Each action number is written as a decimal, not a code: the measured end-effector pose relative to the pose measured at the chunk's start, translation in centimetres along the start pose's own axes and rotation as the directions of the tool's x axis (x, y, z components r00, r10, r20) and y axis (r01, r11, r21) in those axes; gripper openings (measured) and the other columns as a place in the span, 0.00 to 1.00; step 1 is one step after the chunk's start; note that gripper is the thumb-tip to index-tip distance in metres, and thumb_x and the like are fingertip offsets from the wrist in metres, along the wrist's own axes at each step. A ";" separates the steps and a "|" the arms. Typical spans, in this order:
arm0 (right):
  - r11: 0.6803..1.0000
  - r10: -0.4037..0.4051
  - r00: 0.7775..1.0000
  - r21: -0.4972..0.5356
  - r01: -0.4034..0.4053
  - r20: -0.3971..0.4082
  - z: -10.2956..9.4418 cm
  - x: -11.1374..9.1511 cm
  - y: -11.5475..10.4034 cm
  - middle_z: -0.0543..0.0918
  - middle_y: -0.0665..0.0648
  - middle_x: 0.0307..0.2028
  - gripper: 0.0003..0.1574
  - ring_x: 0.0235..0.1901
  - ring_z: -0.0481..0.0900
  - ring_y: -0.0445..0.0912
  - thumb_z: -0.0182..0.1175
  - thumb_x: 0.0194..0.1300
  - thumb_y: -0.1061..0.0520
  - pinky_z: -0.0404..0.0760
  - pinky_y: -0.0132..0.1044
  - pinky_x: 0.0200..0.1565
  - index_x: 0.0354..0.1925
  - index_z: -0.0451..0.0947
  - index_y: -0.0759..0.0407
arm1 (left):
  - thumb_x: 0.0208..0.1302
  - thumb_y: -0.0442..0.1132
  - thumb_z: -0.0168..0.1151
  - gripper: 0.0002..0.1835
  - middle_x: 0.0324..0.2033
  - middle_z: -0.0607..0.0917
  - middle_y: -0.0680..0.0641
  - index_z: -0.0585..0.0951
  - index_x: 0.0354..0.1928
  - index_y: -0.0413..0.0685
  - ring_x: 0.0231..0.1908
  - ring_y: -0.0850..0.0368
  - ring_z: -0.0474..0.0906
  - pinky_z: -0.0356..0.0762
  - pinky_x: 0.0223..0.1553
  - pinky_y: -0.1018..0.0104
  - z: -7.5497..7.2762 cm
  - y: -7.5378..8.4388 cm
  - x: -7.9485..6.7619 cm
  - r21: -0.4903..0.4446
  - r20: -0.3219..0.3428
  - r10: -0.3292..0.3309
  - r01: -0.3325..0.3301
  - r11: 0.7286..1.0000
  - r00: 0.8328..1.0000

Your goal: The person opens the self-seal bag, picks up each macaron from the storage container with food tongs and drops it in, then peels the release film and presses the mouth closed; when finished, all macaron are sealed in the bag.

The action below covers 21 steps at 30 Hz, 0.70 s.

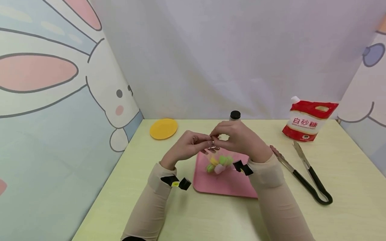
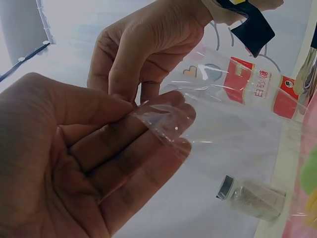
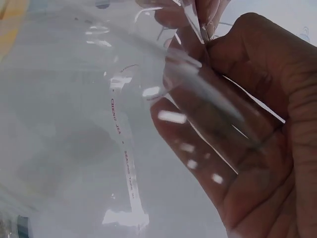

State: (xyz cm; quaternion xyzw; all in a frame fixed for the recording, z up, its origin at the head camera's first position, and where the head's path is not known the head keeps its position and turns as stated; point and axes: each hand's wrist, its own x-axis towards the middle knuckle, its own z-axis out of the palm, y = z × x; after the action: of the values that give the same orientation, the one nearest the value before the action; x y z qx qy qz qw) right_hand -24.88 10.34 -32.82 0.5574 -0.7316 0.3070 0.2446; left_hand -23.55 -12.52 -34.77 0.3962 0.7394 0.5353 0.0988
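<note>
Both hands meet over the far part of a pink tray (image 1: 226,185), holding the top edge of a clear plastic bag (image 3: 59,119). My left hand (image 1: 191,144) pinches the film between thumb and index finger, its other fingers extended behind the plastic in the left wrist view. Right beside it, my right hand (image 1: 238,139) pinches the same edge with thumb and fingertips. A strip of sealing tape (image 3: 123,148) with red print runs along the bag. Below the hands, several green, yellow and pale pink round pieces (image 1: 221,164) resembling macarons show in a cluster over the tray.
A black-capped clear bottle (image 2: 257,201) stands behind the right hand. Black-handled tongs (image 1: 316,177) lie to the right of the tray. The red and white sugar pouch (image 1: 307,122) is at the back right, and a yellow disc (image 1: 164,129) at the back left.
</note>
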 end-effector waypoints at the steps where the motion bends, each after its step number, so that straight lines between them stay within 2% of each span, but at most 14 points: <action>1: 1.000 0.009 1.000 -0.006 -0.009 -0.001 0.0 0.0 0.0 0.85 0.48 0.32 0.08 0.30 0.81 0.39 0.71 0.56 0.67 0.80 0.31 0.30 0.34 0.86 0.56 | 0.75 0.34 0.56 0.12 0.40 0.90 0.41 0.85 0.52 0.36 0.40 0.42 0.87 0.86 0.39 0.48 0.0 0.0 0.0 0.005 0.002 0.002 -0.003 1.000 1.000; 5: 0.999 0.039 0.999 -0.034 -0.039 0.000 0.0 0.1 -0.1 0.85 0.47 0.31 0.08 0.29 0.80 0.39 0.71 0.56 0.66 0.80 0.32 0.30 0.34 0.85 0.55 | 0.75 0.34 0.56 0.12 0.39 0.90 0.43 0.86 0.50 0.38 0.40 0.44 0.88 0.86 0.39 0.53 0.0 0.1 0.1 0.037 -0.002 0.011 -0.011 0.999 1.000; 11: 0.996 0.062 0.998 -0.064 -0.062 0.005 0.1 -0.1 -0.1 0.84 0.48 0.32 0.08 0.29 0.77 0.38 0.68 0.58 0.67 0.78 0.32 0.29 0.34 0.85 0.56 | 0.75 0.34 0.57 0.13 0.39 0.90 0.42 0.84 0.53 0.36 0.40 0.37 0.87 0.87 0.38 0.56 0.0 0.0 0.1 0.016 -0.010 0.002 -0.002 1.000 1.000; 14: 0.998 0.061 0.998 -0.027 -0.061 0.010 0.0 -0.2 0.0 0.85 0.49 0.33 0.09 0.30 0.79 0.38 0.68 0.58 0.68 0.79 0.33 0.30 0.36 0.85 0.57 | 0.75 0.34 0.57 0.13 0.40 0.90 0.42 0.84 0.54 0.36 0.40 0.37 0.87 0.87 0.38 0.55 0.0 -0.1 0.0 0.006 -0.017 0.000 0.000 1.000 1.000; 18: 0.999 0.042 0.999 0.032 -0.043 0.023 -0.1 -0.2 -0.1 0.86 0.48 0.35 0.09 0.33 0.82 0.39 0.71 0.57 0.65 0.82 0.33 0.33 0.38 0.85 0.57 | 0.75 0.34 0.57 0.13 0.41 0.90 0.42 0.84 0.54 0.35 0.39 0.42 0.88 0.86 0.38 0.49 0.0 -0.2 0.0 0.005 -0.028 0.005 -0.005 1.000 1.000; 21: 0.999 0.035 0.999 0.029 -0.035 0.029 0.0 -0.1 -0.1 0.86 0.47 0.35 0.08 0.32 0.82 0.38 0.73 0.58 0.63 0.81 0.31 0.33 0.37 0.86 0.56 | 0.75 0.34 0.57 0.13 0.41 0.90 0.41 0.84 0.54 0.35 0.39 0.45 0.88 0.85 0.39 0.44 -0.1 -0.2 0.0 0.001 -0.029 0.006 -0.006 1.000 1.000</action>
State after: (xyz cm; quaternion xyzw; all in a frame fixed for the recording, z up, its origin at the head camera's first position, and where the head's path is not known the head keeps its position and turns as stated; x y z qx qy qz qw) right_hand -24.76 10.40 -32.82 0.5524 -0.7400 0.3142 0.2204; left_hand -23.70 -12.65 -34.91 0.3906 0.7398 0.5411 0.0862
